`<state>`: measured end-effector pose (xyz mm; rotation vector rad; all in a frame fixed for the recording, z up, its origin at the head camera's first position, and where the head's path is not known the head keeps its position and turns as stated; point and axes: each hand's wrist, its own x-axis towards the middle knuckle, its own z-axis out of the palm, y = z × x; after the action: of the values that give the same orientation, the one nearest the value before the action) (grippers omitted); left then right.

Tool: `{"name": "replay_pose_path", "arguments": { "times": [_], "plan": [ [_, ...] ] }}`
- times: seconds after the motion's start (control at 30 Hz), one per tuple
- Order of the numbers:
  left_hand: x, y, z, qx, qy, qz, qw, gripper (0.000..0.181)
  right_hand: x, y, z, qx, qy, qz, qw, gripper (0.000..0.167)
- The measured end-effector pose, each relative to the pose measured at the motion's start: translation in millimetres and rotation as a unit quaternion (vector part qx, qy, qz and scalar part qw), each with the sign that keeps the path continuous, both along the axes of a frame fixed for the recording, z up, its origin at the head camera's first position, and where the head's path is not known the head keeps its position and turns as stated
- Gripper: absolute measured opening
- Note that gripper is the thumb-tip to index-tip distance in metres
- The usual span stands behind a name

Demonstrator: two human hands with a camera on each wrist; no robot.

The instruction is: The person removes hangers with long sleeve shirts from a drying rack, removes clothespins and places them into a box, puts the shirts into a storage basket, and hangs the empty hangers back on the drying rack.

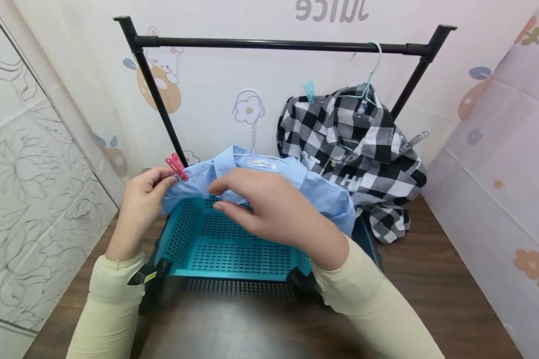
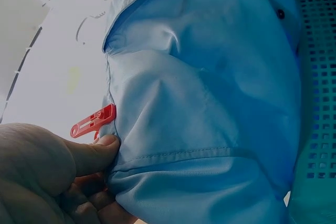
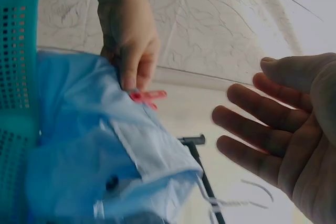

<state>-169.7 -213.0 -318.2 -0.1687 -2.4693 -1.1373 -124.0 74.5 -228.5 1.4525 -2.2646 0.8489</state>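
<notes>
A light blue shirt hangs on a white hanger above a teal basket. At the shirt's left shoulder in the head view, my left hand pinches the fabric between thumb and fingers. Right beside that thumb, a red clothespin is clipped on the shoulder edge. My right hand is in the air in front of the shirt's collar and holds nothing. In the right wrist view its fingers are spread and apart from the shirt.
Behind stands a black rack with a crossbar. A black-and-white checked shirt hangs from it on a mint hanger, with a blue clothespin and a grey clothespin on its shoulders. The basket is on a brown wooden surface.
</notes>
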Motion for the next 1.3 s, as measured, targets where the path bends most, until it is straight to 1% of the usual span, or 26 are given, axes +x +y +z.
{"name": "replay_pose_path", "arguments": {
  "times": [0.07, 0.2, 0.33, 0.47, 0.53, 0.63, 0.77, 0.87, 0.93, 1.03, 1.1, 1.17, 1.3],
  "plan": [
    [1.2, -1.1, 0.0, -0.001, -0.002, 0.003, 1.0000, 0.026, -3.2, -12, 1.3, -0.002, 0.002, 0.005, 1.0000, 0.024],
    [2.5, -2.7, -0.6, -0.006, 0.007, 0.001, 1.0000, 0.025, -9.9, -34, 2.9, -0.001, 0.012, 0.010, 0.9999, 0.025],
    [2.5, -3.7, -2.8, -0.006, 0.021, -0.003, 0.9998, 0.024, -14.9, -52, 6.5, 0.005, 0.045, 0.001, 0.9990, 0.026],
    [1.4, -4.2, -4.3, -0.001, 0.035, -0.013, 0.9993, 0.024, -22.8, -67, 9.8, 0.013, 0.088, -0.016, 0.9959, 0.024],
    [0.8, -3.0, -4.3, 0.000, 0.040, -0.017, 0.9990, 0.025, -27.5, -71, 8.9, 0.018, 0.107, -0.028, 0.9937, 0.024],
    [0.1, -0.7, -3.4, 0.002, 0.033, -0.018, 0.9993, 0.025, -34.1, -73, 5.1, 0.029, 0.130, -0.049, 0.9898, 0.025],
    [0.0, 1.0, -1.5, 0.003, 0.024, -0.017, 0.9996, 0.027, -42.1, -75, 1.4, 0.042, 0.147, -0.076, 0.9853, 0.029],
    [0.1, 2.5, -0.1, 0.001, 0.023, -0.016, 0.9996, 0.028, -47.1, -77, 1.6, 0.064, 0.153, -0.105, 0.9806, 0.034],
    [0.4, 3.2, -0.1, -0.001, 0.024, -0.015, 0.9996, 0.028, -49.9, -80, 2.4, 0.093, 0.151, -0.129, 0.9757, 0.039],
    [1.3, 4.2, -1.1, -0.003, 0.027, -0.015, 0.9995, 0.028, -53.1, -86, 4.2, 0.149, 0.143, -0.166, 0.9643, 0.049],
    [1.7, 4.3, -2.0, -0.003, 0.030, -0.015, 0.9994, 0.027, -55.2, -90, 4.7, 0.181, 0.130, -0.182, 0.9577, 0.052],
    [1.8, 4.2, -2.9, -0.003, 0.034, -0.016, 0.9993, 0.027, -56.8, -95, 4.6, 0.202, 0.119, -0.192, 0.9531, 0.050],
    [1.3, 4.0, -3.9, 0.001, 0.038, -0.018, 0.9991, 0.027, -59.7, -100, 2.2, 0.218, 0.093, -0.196, 0.9516, 0.041]
  ]
}}
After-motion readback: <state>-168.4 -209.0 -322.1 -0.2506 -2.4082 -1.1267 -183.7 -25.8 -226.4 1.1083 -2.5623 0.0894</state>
